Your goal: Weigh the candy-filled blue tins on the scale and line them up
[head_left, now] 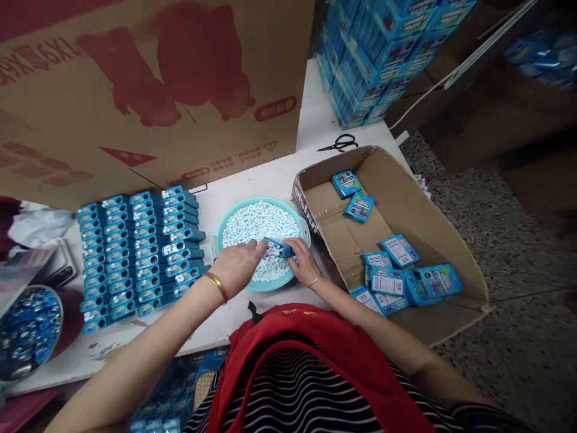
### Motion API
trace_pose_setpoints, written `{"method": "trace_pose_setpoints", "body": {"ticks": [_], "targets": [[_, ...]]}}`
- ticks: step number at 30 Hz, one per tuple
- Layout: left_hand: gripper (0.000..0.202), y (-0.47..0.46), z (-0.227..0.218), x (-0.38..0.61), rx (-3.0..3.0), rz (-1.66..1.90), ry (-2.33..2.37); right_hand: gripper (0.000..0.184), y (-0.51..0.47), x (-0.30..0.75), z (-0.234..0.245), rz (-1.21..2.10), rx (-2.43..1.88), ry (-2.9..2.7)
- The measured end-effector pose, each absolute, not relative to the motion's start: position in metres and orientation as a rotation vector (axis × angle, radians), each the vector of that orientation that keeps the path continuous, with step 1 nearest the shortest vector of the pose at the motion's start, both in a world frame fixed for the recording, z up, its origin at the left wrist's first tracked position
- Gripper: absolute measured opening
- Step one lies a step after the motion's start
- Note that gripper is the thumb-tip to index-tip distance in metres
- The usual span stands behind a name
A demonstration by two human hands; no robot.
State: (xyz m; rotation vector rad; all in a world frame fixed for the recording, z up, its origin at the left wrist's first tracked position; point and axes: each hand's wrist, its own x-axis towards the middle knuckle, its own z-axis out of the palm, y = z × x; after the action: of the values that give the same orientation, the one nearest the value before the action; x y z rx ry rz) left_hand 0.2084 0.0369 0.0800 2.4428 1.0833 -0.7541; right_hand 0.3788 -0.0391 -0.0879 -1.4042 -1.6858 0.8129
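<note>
A turquoise basin (241, 207) full of small white candies (261, 224) stands on the white table in front of me. Over it I hold a small blue candy box (276, 246), level with the candies behind it. My right hand (303, 262) grips the box at its right end. My left hand (238, 264) is closed at its left end, fingertips on the box; whether candies are also in those fingers is hidden. To the left, several rows of upright blue candy boxes (144, 252) stand packed together, with round openings in their tops.
At the right sits an open cardboard box (383, 207) with several flat blue packs (399, 251). Black scissors (340, 143) lie behind it. Stacked blue boxes (374, 60) rise at the back. A large carton (180, 78) borders the table; a bowl of blue-wrapped pieces (29, 328) is far left.
</note>
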Motion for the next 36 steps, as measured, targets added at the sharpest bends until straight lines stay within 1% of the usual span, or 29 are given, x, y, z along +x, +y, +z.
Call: {"method": "trace_pose_setpoints", "body": {"ticks": [3,6,8,10,13,16,19,22,25,27,32,36], "targets": [[0.032,0.035,0.098,0.223,2.515,-0.820,1.073,0.041,-0.038,0.380,-0.091,0.809,-1.406,-1.685],[0.025,0.046,0.093,0.211,2.493,-0.733,1.135,0.041,-0.037,0.384,-0.094,0.806,-1.415,-1.663],[0.026,0.059,0.069,0.191,2.422,-0.647,1.250,0.040,-0.036,0.388,-0.096,0.802,-1.423,-1.640],[0.029,0.070,0.033,0.170,2.308,-0.615,1.336,0.039,-0.035,0.392,-0.096,0.798,-1.433,-1.612],[0.025,0.076,-0.029,0.150,2.193,-0.675,1.280,0.037,-0.034,0.397,-0.094,0.804,-1.453,-1.574],[0.022,0.066,-0.078,0.156,2.114,-0.622,1.157,0.036,-0.034,0.400,-0.092,0.813,-1.481,-1.539],[0.030,0.050,-0.108,0.181,2.058,-0.488,1.063,0.035,-0.032,0.401,-0.089,0.808,-1.518,-1.500],[0.033,0.040,-0.121,0.200,2.001,-0.365,1.044,0.033,-0.029,0.402,-0.086,0.801,-1.545,-1.479],[0.037,0.037,-0.117,0.197,1.949,-0.275,1.039,0.033,-0.024,0.402,-0.082,0.791,-1.555,-1.467],[0.037,0.037,-0.105,0.185,1.926,-0.225,1.017,0.034,-0.022,0.403,-0.081,0.784,-1.557,-1.460],[0.032,0.043,-0.044,0.152,1.930,-0.130,0.984,0.034,-0.018,0.404,-0.084,0.777,-1.543,-1.489],[0.031,0.053,0.006,0.147,2.014,-0.115,0.993,0.036,-0.019,0.398,-0.089,0.803,-1.492,-1.582]]}}
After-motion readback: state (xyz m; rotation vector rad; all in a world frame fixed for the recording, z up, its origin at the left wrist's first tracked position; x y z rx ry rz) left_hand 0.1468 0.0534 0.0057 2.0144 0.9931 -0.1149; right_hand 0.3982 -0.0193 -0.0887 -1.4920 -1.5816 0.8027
